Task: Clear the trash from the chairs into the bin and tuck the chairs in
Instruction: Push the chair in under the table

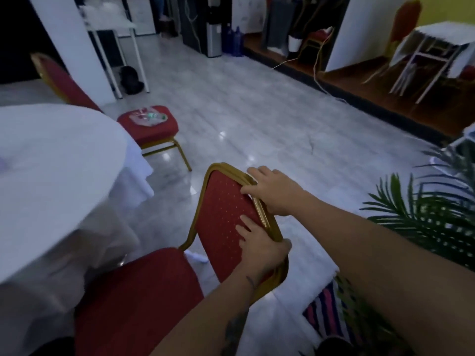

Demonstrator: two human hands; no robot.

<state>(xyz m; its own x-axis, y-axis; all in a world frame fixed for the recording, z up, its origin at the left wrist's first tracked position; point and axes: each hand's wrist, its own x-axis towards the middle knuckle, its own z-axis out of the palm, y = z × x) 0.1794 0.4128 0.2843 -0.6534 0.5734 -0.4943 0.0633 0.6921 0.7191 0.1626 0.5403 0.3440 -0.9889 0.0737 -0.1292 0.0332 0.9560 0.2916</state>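
Clasping chair (221, 214) backrest's smooth gold rim: left hand (259, 250), right hand (275, 191).

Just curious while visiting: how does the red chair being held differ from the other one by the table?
The near chair is held at its backrest by the left hand and right hand; the far chair is untouched. The near chair's seat looks bare; the far chair's seat carries clear plastic trash. Both have red padding and gold frames.

Red gold-dotted chair (221, 214), gold frame; white tablecloth (51, 163); green palm (431, 219)
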